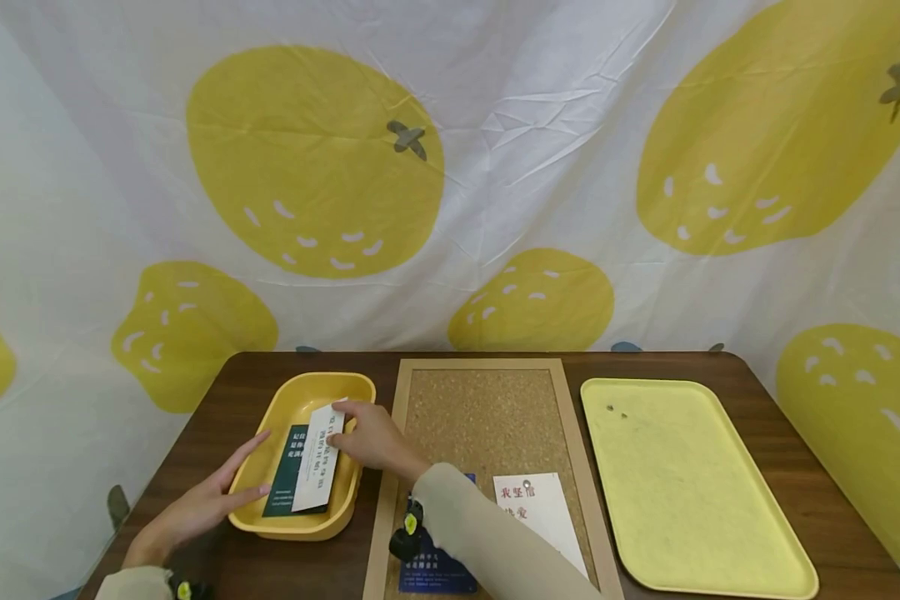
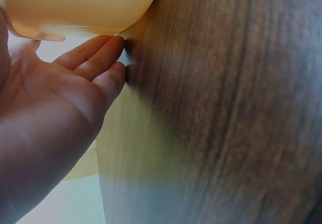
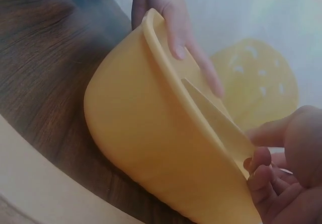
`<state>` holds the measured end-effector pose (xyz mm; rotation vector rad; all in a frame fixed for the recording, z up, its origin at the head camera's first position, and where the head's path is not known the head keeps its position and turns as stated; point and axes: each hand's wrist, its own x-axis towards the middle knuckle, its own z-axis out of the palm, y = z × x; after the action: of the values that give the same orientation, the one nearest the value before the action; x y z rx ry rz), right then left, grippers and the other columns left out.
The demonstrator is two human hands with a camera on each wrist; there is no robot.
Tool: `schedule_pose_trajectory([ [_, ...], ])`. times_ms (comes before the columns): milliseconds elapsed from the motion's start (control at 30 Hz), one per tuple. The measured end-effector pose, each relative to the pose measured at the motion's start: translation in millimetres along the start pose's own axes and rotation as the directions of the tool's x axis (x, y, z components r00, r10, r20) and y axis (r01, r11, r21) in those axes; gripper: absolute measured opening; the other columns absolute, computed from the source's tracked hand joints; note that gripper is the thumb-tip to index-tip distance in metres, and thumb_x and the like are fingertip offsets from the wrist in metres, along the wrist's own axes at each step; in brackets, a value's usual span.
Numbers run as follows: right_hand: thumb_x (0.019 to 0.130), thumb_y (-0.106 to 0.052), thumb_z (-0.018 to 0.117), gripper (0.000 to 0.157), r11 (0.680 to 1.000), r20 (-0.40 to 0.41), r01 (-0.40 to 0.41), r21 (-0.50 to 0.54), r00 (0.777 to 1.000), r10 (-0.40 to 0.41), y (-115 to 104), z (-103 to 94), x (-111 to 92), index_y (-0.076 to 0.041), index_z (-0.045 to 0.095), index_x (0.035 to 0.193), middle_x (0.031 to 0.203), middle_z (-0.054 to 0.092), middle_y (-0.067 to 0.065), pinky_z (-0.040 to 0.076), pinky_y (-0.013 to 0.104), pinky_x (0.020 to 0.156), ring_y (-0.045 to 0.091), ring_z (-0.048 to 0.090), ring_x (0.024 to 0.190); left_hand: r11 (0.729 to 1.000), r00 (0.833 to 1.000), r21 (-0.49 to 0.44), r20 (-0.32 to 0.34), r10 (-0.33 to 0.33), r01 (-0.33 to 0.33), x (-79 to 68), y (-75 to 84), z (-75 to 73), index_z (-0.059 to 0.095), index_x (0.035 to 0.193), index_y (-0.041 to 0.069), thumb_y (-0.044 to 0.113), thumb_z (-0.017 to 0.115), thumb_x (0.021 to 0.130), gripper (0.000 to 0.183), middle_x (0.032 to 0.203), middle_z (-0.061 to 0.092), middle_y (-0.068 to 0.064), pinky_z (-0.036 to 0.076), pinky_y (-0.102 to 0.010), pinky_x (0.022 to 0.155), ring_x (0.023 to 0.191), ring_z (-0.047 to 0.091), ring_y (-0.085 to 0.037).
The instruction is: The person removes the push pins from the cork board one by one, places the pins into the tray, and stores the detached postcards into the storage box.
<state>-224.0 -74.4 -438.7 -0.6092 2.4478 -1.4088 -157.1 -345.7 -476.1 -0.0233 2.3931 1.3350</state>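
A yellow plastic basin (image 1: 337, 518) stands at the left of the table. My left hand (image 1: 198, 504) holds its left side, thumb and index finger over the rim, the other fingers (image 2: 103, 58) along the outside near the tabletop. My right hand (image 1: 378, 437) pinches a white printed card (image 1: 317, 467) by its upper right edge. The card slants inside the basin, its top near the right rim. Beneath it lies a dark green card (image 1: 281, 487), partly covered. In the right wrist view the card's edge (image 3: 216, 116) rises just above the rim.
A wood-framed cork board (image 1: 480, 417) lies mid-table. On it are a blue card (image 1: 438, 571), partly behind my right sleeve, and a white card (image 1: 543, 508) with a round pin at its top. To the right lies a pale yellow tray (image 1: 697, 492) with two tiny pins (image 1: 617, 412).
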Motion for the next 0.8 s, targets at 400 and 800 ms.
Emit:
schedule_pose_trajectory([
  [400, 0.09, -0.012, 0.072, 0.057, 0.999, 0.006, -0.041, -0.031, 0.999, 0.041, -6.1, 0.2, -0.5, -0.013, 0.053, 0.144, 0.12, 0.067, 0.008, 0.054, 0.019, 0.057, 0.006, 0.062, 0.073, 1.0, 1.0, 0.016, -0.001, -0.004, 0.004, -0.6, 1.7, -0.2, 0.005, 0.16, 0.03, 0.035, 0.066, 0.095, 0.09, 0.164, -0.002, -0.022, 0.011, -0.074, 0.111, 0.146, 0.009, -0.048],
  [800, 0.089, -0.009, 0.073, 0.056, 0.992, -0.039, -0.097, -0.076, 0.995, 0.094, -10.0, 3.5, 0.4, -0.011, 0.055, 0.141, 0.117, 0.07, 0.01, 0.056, 0.02, 0.061, 0.008, 0.064, 0.077, 1.0, 1.0, 0.014, -0.01, -0.017, 0.017, -1.7, 3.1, 0.9, 0.005, 0.16, 0.031, 0.034, 0.067, 0.094, 0.091, 0.164, -0.004, -0.022, 0.01, -0.073, 0.112, 0.146, 0.007, -0.048],
])
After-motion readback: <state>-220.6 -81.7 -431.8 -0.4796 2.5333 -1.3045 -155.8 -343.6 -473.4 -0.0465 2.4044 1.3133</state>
